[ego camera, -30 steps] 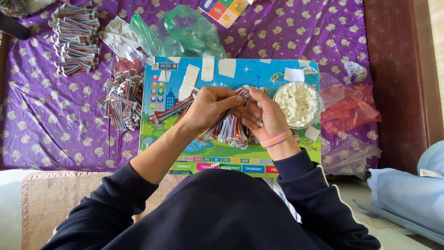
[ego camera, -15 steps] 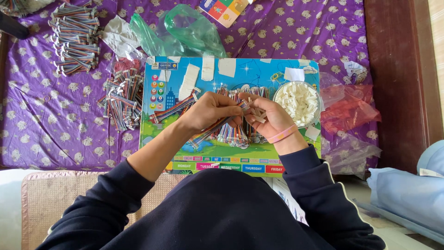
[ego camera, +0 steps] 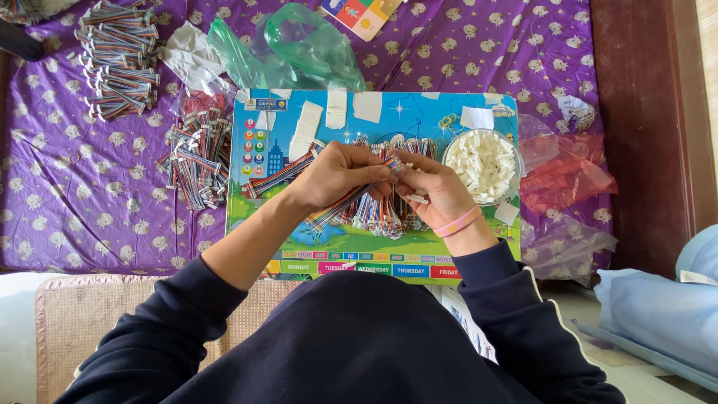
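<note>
We are looking down on both hands meeting over a colourful board (ego camera: pixel 262 142) that lies on a purple sheet (ego camera: pixel 67 202). Our left hand (ego camera: pixel 336 173) has its fingers closed on a flat rainbow cable (ego camera: pixel 340 206), pinching it close to its upper end. The cable's long axis runs on a slant, from that pinch down and to the left, passing under the left palm. Our right hand (ego camera: pixel 434 191) faces it from the right, fingers curled in and touching the same cable tip (ego camera: pixel 394 162); whether they also hold a small white connector we cannot tell. So the cable end sits exactly between the two hands, with the left carrying its length and the right just at its tip. A bowl (ego camera: pixel 516 161) of white connectors stands just right of the right hand. Under the hands lies a heap of cables (ego camera: pixel 378 217), and more bundles (ego camera: pixel 196 157) rest left of the board.
</note>
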